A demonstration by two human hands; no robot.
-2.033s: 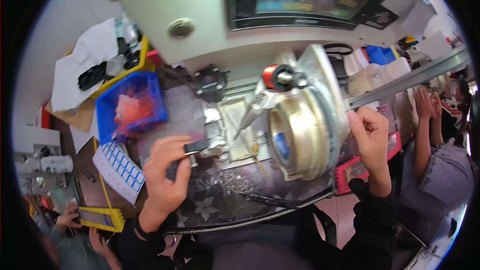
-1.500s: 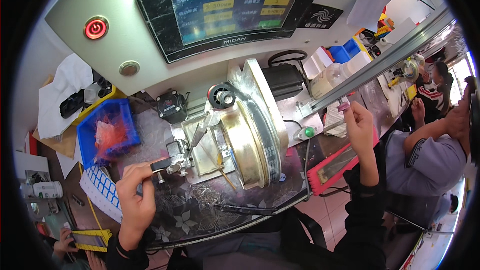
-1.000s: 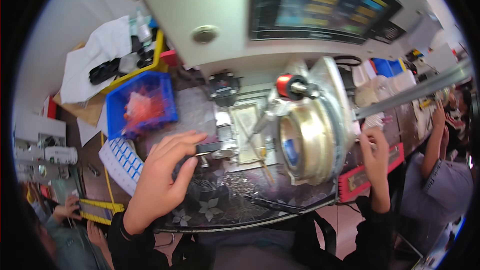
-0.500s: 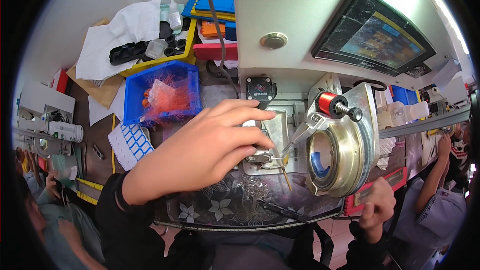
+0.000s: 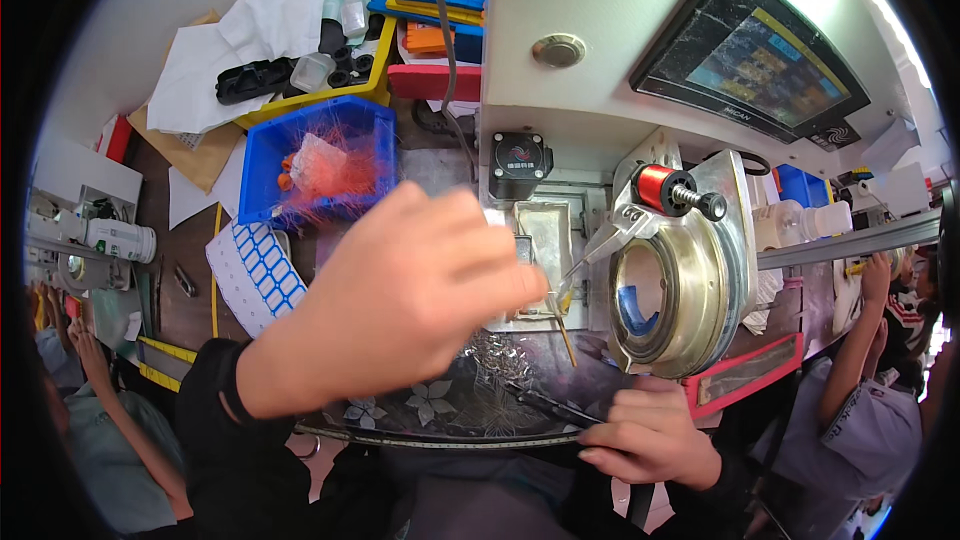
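Observation:
My left hand (image 5: 420,290) is blurred, its fingers curled together over the metal fixture (image 5: 545,230) of the winding machine. Anything pinched in its fingertips is hidden. A thin brass-coloured rod (image 5: 567,340) slants down from the fixture beside those fingertips. My right hand (image 5: 655,435) is closed at the table's front edge, around the near end of slender black tweezers (image 5: 555,405). The tweezers' far end points at a heap of small metal pieces (image 5: 497,358). Right of the fixture stands a large metal ring (image 5: 675,305) with a blue piece (image 5: 637,310) inside.
A red wire spool (image 5: 665,188) sits above the ring, below a screen (image 5: 750,60). A blue bin (image 5: 262,165) of reddish wire scraps and a yellow bin (image 5: 375,80) stand left. A red-framed tray (image 5: 745,385) lies right. Other people work at both sides.
My left hand has curled its spread fingers over the fixture. My right hand has moved left from beside the red-framed tray and closed on the tweezers. The view has shifted slightly.

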